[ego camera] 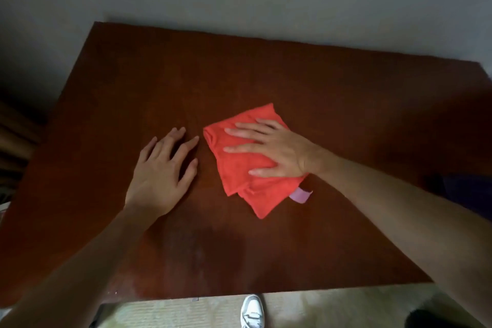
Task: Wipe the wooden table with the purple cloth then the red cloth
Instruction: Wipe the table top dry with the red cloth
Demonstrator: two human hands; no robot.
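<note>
One red cloth (249,168), one wooden counter (306,80) and two bare hands are in view; a small pale purple tag (300,195) pokes out from under the cloth's lower right edge, and a dark purple patch (464,189) at the counter's right edge may be the purple cloth, though it is too dim to tell. The red cloth lies folded, roughly rectangular, near the middle of the counter, its long axis running from upper left to lower right, with one corner pointing toward the near edge. The right hand (277,148) rests flat on the cloth, palm down, fingers spread and extended toward the left, pressing it to the wood rather than gripping it. The left hand (159,176) lies just beside the cloth's left edge, apart from it, open with fingers loosely splayed, fingertips touching the bare counter and holding nothing. One white shoe (253,311) shows on the floor below the near edge.
</note>
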